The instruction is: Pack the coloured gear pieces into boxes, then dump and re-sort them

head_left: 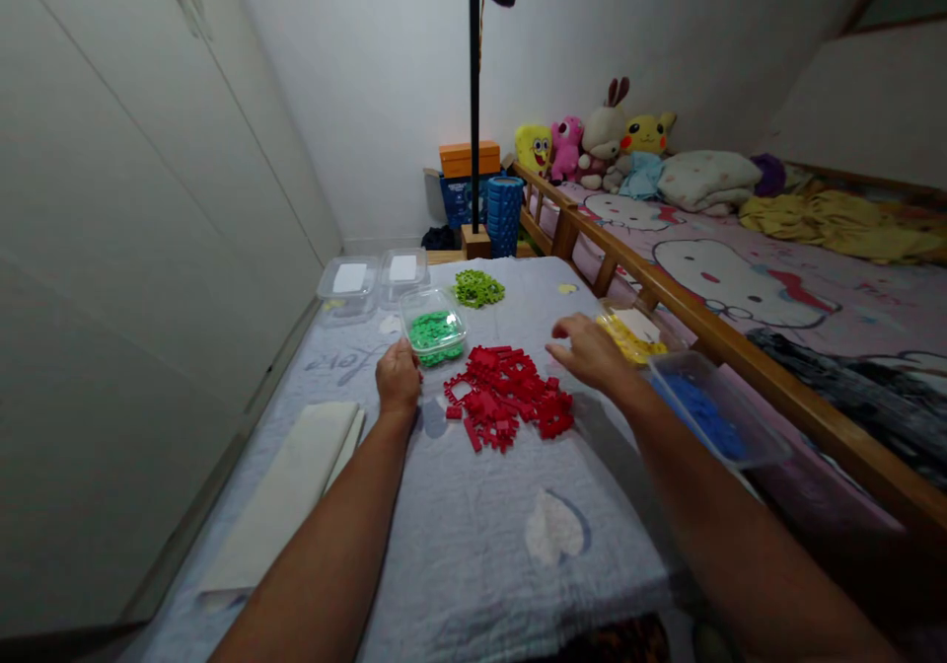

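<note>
My left hand [398, 375] grips the near edge of a clear plastic box of green pieces [433, 329], fingers curled around its rim. My right hand [588, 349] hovers palm down over the right end of a pile of red building pieces [507, 395] on the grey cloth [473, 525], fingers loosely spread, nothing visibly in it. A loose heap of lime-green pieces [478, 288] lies farther back.
Two clear boxes with lids [374, 281] stand at the back left. A box of yellow pieces [629, 335] and a box of blue pieces [708, 411] sit at the right edge by a wooden bed rail [740, 347]. A folded cream cloth [290, 490] lies left. A black pole [474, 91] rises behind.
</note>
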A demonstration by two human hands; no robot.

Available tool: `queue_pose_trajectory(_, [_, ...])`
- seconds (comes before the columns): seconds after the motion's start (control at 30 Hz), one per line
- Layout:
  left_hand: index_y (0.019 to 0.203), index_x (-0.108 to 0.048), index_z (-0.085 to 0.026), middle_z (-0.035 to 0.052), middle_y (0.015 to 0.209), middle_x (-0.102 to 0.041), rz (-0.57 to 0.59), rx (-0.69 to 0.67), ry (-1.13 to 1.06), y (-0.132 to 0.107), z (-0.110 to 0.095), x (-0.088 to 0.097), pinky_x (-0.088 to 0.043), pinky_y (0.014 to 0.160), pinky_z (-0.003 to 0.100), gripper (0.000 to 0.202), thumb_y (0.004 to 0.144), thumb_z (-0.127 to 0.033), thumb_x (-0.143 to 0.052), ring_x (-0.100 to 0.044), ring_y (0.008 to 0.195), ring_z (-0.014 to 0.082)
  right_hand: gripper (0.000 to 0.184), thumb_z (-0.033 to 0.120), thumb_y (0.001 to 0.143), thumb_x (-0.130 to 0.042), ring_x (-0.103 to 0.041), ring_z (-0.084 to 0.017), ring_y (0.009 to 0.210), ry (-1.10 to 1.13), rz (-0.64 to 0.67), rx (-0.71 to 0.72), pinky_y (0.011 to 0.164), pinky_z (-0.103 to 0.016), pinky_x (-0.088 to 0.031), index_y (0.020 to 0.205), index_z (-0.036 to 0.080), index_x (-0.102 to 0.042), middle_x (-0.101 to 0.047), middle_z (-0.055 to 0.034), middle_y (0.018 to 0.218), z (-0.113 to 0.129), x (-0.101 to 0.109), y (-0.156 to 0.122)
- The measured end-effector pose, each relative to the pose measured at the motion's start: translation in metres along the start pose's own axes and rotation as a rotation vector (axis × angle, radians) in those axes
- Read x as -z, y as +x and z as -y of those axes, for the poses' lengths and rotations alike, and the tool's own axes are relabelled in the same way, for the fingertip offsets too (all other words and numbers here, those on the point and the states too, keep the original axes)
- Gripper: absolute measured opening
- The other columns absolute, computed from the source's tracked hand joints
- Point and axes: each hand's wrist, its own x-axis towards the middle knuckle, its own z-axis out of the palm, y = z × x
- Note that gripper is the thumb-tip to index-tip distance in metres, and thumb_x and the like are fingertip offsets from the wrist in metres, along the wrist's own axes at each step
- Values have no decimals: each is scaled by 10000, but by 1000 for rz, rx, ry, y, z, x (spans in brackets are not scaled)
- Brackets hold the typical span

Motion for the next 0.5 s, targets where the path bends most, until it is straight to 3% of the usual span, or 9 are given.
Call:
queue_pose_trajectory(0.13, [610,-472,-229,-17,520,-480,35,-97,52,-3,-3,0,-359,573,278,442,948,-494,-365,-469,534,156,220,287,925,-610,-613,-218,1054,175,63,183,955,-324,-448,1091,160,-680,-666,-111,1113,57,-29,35])
queue_pose_trajectory(0.27, [593,-467,-226,-2,563,-495,74,-176,116,-7,-10,1,-356,600,290,448,950,-474,-363,-468,572,162,552,462,870,-698,-513,-293,1278,190,15,178,1069,-416,-402,1327,175,-576,-581,-155,1341,103,-54,62])
queue_pose_trajectory(0.37, [602,-492,-223,9,580,-523,130,-203,112,-7,-10,0,-381,616,294,441,949,-466,-366,-486,585,168,780,622,795,-728,-499,-356,1299,181,71,124,1057,-489,-416,1409,200,-499,-522,-189,1409,124,-63,73])
queue_pose_trajectory(0.5, [637,-502,-226,-2,560,-520,164,-129,4,-3,-3,-1,-403,586,285,412,945,-459,-359,-486,549,162,827,694,756,-717,-501,-393,1295,170,99,84,1032,-529,-435,1399,224,-498,-478,-206,1446,135,-66,80])
